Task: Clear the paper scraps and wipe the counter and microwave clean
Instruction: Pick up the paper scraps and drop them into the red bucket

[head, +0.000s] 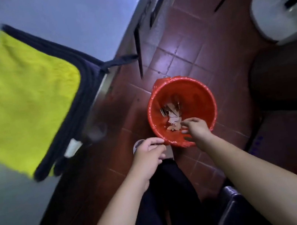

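Paper scraps (172,117) just beside right fingers (189,122)

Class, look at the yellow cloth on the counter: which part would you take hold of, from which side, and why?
Pinch the yellow cloth by the dark border along the rim of the counter, coming from the floor side. It lies flat, so the middle offers little to grip, while that thick border seems to overhang slightly, letting fingers slip under.

paper scraps (172,117): pale, heaped in red bin (195,93) | yellow cloth (19,101): flat on counter (50,15)
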Demonstrator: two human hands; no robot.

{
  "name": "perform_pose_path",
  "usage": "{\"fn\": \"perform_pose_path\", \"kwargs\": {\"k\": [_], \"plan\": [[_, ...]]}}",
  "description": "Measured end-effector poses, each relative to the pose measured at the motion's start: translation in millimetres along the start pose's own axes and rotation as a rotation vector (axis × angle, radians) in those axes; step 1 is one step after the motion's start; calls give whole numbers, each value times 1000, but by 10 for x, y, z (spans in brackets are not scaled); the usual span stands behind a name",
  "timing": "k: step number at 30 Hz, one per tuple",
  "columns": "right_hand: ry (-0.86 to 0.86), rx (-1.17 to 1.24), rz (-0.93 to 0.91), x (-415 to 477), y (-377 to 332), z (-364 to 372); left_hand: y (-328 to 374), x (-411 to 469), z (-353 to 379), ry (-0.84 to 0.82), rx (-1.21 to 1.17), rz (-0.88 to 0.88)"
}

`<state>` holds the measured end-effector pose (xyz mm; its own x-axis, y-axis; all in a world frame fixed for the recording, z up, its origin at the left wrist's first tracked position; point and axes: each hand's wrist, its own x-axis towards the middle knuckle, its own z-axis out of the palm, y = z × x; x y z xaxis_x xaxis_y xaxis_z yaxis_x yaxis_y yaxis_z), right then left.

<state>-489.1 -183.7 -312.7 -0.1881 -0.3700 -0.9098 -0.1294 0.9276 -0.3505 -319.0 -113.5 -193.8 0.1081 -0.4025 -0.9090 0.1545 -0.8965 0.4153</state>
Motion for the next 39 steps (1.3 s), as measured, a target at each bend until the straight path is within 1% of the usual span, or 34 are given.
{"fn": "perform_pose_path", "kwargs": {"k": [2,6,10,13,15,19,22,25,27,29,32,36,39], "plan": [[-31,-25,-115,-566,-237,-23,175,-423,-112,8,-19,29],[-122,-103,-382,-1730,-695,0,403,-1324,-427,67,-129,125],[-294,-100,-607,-2778,-952,216,358,-2131,-900,124,-262,256],[-472,-180,-694,-3374,-1010,562,250,-2552,-1379,264,-359,354],[-572,-251,-724,-3681,-1000,858,141,-2735,-1764,389,-422,412],[-684,-404,-764,-4160,-882,1484,-193,-2873,-2617,655,-451,469],[-708,-466,-781,-4423,-739,1893,-499,-2752,-3297,831,-417,428],[-710,-533,-809,-4630,-556,2264,-776,-2567,-4015,971,-321,340],[-711,-566,-802,-4731,-432,2470,-882,-2462,-4456,1019,-209,291],[-714,-617,-818,-4799,-331,2643,-914,-2357,-4853,1051,-142,293],[-675,-719,-810,-4877,-213,2881,-880,-2216,-5339,1061,-40,259],[-645,-756,-793,-4916,-106,3106,-863,-2047,-5671,1047,168,137],[-620,-735,-787,-4929,-25,3202,-903,-1992,-5723,1060,182,150]]}}
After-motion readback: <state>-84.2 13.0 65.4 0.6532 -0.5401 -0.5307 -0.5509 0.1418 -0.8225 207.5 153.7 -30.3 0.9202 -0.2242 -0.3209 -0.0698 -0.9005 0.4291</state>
